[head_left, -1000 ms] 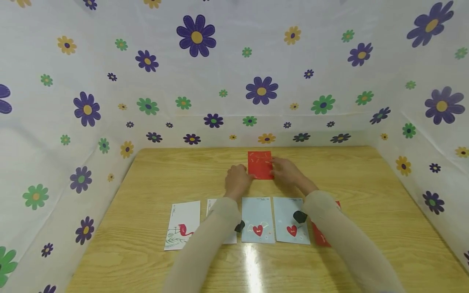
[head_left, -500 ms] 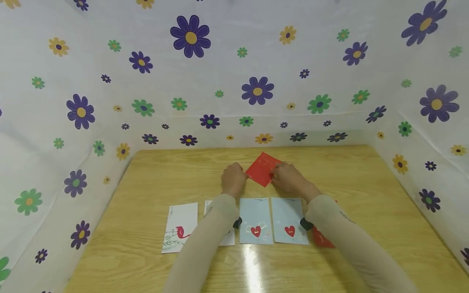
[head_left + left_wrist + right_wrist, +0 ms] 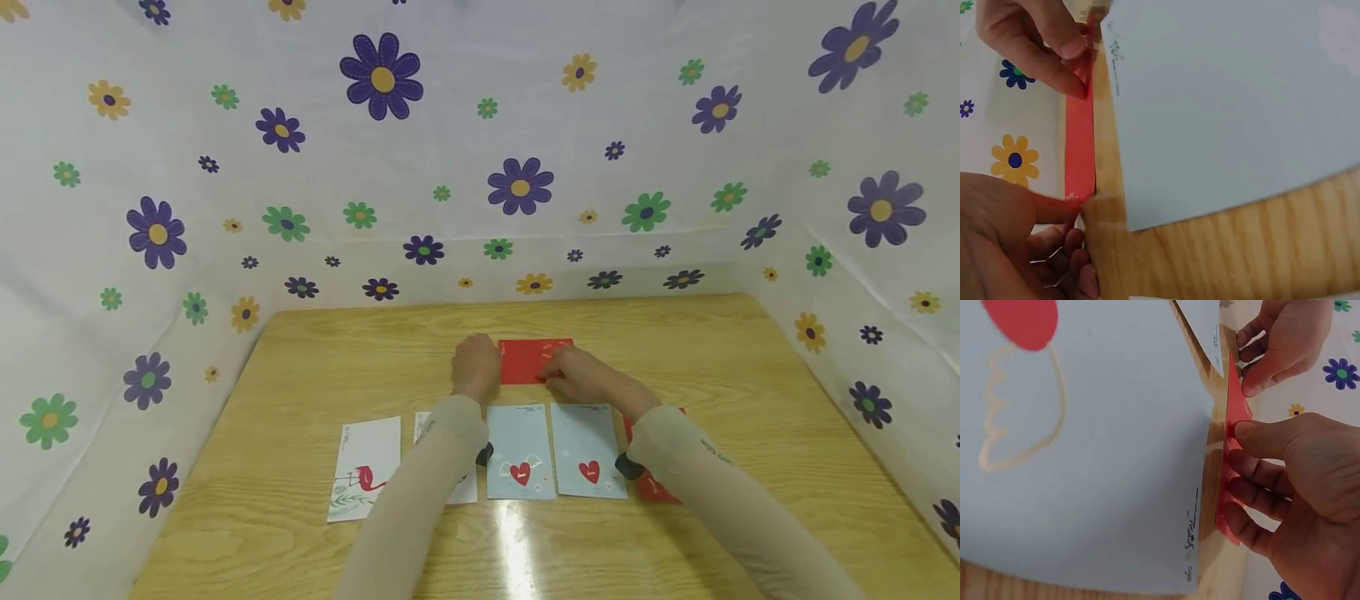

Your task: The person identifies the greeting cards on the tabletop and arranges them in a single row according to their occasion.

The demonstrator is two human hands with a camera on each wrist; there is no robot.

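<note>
A red card (image 3: 520,363) with pale marks lies lengthwise across the far middle of the table. My left hand (image 3: 476,365) is at its left end; in the left wrist view the thumb meets the card's corner, fingers curled below. From the right, my right hand (image 3: 587,377) pinches the near edge, its thumb (image 3: 1245,430) and fingertips pressed on the red surface. Just nearer to me are two light blue cards with red hearts, the left one (image 3: 519,442) and the right one (image 3: 587,442).
The row continues left with a white flamingo card (image 3: 371,442) and another white card (image 3: 467,490), mostly under my left sleeve. At its right end, a second red card (image 3: 654,490) is partly hidden by my right sleeve. Flower-printed white cloth (image 3: 450,150) rises around the wooden table (image 3: 315,367).
Both hands have turned the red card from upright through a diagonal to sideways, its near edge now close above the row. My right hand has shifted along it, slightly toward me.
</note>
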